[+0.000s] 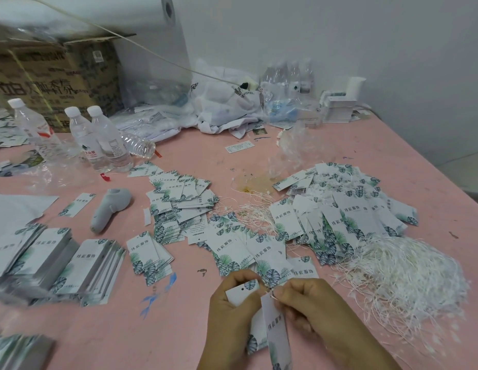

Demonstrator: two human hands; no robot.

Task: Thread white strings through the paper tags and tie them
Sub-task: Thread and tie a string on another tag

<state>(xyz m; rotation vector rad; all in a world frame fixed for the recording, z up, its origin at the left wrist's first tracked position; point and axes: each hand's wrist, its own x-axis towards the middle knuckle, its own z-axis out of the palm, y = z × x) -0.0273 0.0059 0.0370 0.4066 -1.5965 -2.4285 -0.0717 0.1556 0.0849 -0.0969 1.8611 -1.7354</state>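
My left hand (230, 311) grips a small stack of white paper tags (243, 289) with leaf prints; the top tag's punched hole shows near its upper edge. My right hand (310, 305) pinches a long tag (276, 329) at its top, where a thin white string end pokes out by the fingertips. The long tag hangs down between both hands. A big heap of white strings (408, 276) lies to the right. Loose tags (243, 249) are spread just beyond my hands, and strung tags (347, 206) pile up at the right.
Neat tag stacks (59, 257) stand at the left on the pink table (165, 329). A grey handheld device (109, 209) lies beyond them. Water bottles (99, 137), a cardboard box (53, 76) and plastic bags (224, 102) line the back.
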